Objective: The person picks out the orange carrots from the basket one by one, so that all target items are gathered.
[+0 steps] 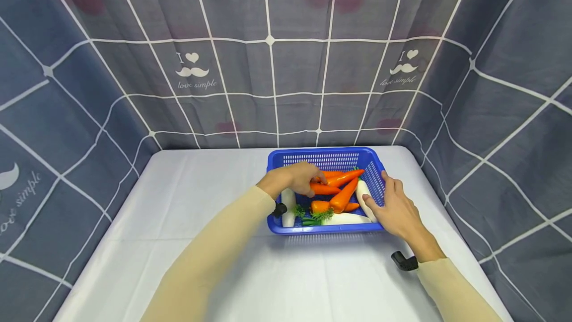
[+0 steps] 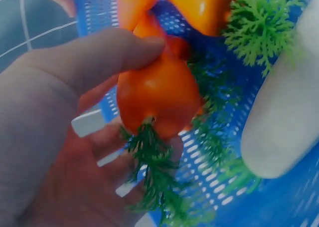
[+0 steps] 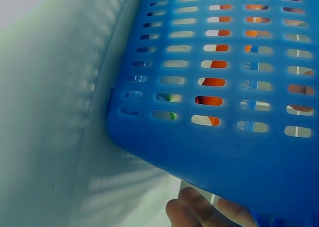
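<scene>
A blue plastic basket [image 1: 326,229] stands on the white table, with several orange carrots [image 1: 341,178] and white radishes [image 1: 346,218] in it. My left hand [image 1: 297,177] reaches over its left side. Between thumb and fingers it grips a carrot [image 2: 159,95] near the thick leafy end, and green leaves [image 2: 154,157] hang from that end. On the right side my right hand [image 1: 397,210] holds the basket's rim, thumb on the inner side and fingers outside. Fingertips [image 3: 199,209] of that hand show below the outer wall [image 3: 184,137] in the right wrist view.
A white radish [image 1: 288,207] lies along the basket's left wall, another [image 1: 364,200] near the right wall. White cloth [image 1: 192,188] covers the table. Grey checked curtains [image 1: 241,63] enclose the back and both sides.
</scene>
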{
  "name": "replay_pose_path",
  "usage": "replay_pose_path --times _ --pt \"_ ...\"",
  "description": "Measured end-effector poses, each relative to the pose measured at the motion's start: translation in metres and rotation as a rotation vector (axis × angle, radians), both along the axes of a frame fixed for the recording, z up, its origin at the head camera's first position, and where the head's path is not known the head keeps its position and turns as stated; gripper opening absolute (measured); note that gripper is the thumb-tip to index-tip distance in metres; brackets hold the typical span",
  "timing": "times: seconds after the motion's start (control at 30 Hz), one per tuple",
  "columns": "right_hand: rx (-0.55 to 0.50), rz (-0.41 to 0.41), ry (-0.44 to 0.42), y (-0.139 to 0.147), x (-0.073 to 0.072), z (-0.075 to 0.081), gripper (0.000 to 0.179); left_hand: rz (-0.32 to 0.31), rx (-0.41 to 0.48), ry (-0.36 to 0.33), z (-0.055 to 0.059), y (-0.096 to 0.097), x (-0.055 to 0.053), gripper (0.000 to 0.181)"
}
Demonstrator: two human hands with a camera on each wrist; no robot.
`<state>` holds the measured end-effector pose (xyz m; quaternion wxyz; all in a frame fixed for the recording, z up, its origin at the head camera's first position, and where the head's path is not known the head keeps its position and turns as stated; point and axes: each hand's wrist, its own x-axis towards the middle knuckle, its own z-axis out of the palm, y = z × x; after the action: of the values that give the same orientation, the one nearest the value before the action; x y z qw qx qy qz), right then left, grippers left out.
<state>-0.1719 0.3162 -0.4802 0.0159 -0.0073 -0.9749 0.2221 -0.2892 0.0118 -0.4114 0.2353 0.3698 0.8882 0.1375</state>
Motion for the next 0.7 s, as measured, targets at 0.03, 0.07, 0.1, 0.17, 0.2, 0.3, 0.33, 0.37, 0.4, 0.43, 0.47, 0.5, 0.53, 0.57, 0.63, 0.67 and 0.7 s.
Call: replay_pose_path --times 0.03,0.07,0.1,0.17,0.2,0.3,0.33,0.37,0.4,0.43,0.47,0.5,0.53,0.57,0.63,0.67,0.7 --pt "0.002 0.001 0.0 0.0 0.0 0.0 0.107 0.006 0.025 0.021 0.002 -0.003 0.001 0.054" --pt "0.002 0.001 0.0 0.0 0.0 0.001 0.107 0.012 0.048 0.045 0.003 -0.007 0.002 0.053" --pt "0.001 0.001 0.0 0.0 0.0 0.001 0.107 0.025 0.072 0.063 0.005 -0.011 0.002 0.053" --pt "0.002 0.001 -0.001 0.0 0.001 0.001 0.107 0.057 0.127 0.087 0.007 -0.02 0.004 0.054" --pt "0.002 0.001 -0.004 0.0 0.001 0.001 0.108 0.082 0.15 0.095 0.008 -0.025 0.005 0.054" --pt "0.0 0.0 -0.006 0.0 0.003 0.0 0.108 0.16 0.228 0.106 0.011 -0.041 0.012 0.057" --pt "0.0 0.0 -0.006 0.0 0.003 -0.001 0.108 0.189 0.255 0.114 0.012 -0.047 0.015 0.057" --pt "0.0 0.0 -0.006 -0.001 0.004 -0.001 0.108 0.22 0.277 0.123 0.013 -0.054 0.018 0.058" --pt "0.0 0.0 -0.006 -0.001 0.004 -0.001 0.108 0.255 0.301 0.13 0.014 -0.061 0.023 0.058" --pt "0.003 0.0 -0.005 0.0 0.004 -0.001 0.108 0.286 0.327 0.143 0.014 -0.069 0.027 0.059" --pt "0.005 0.0 -0.003 0.0 0.004 -0.001 0.108 0.315 0.351 0.169 0.014 -0.076 0.03 0.058" --pt "0.007 -0.001 -0.003 0.0 0.004 0.0 0.108 0.345 0.367 0.198 0.014 -0.084 0.033 0.059" --pt "0.008 -0.001 -0.002 0.0 0.004 0.0 0.108 0.379 0.386 0.222 0.012 -0.092 0.036 0.059" --pt "0.008 -0.001 -0.001 0.0 0.004 0.0 0.107 0.41 0.406 0.252 0.011 -0.1 0.04 0.06" --pt "0.007 -0.003 -0.001 0.0 0.003 0.0 0.107 0.472 0.442 0.307 0.007 -0.115 0.046 0.061" --pt "0.007 -0.004 -0.002 0.0 0.003 0.0 0.107 0.502 0.456 0.333 0.004 -0.123 0.049 0.061" --pt "0.007 -0.004 -0.004 -0.001 0.003 0.0 0.108 0.531 0.466 0.348 0.001 -0.131 0.052 0.062"
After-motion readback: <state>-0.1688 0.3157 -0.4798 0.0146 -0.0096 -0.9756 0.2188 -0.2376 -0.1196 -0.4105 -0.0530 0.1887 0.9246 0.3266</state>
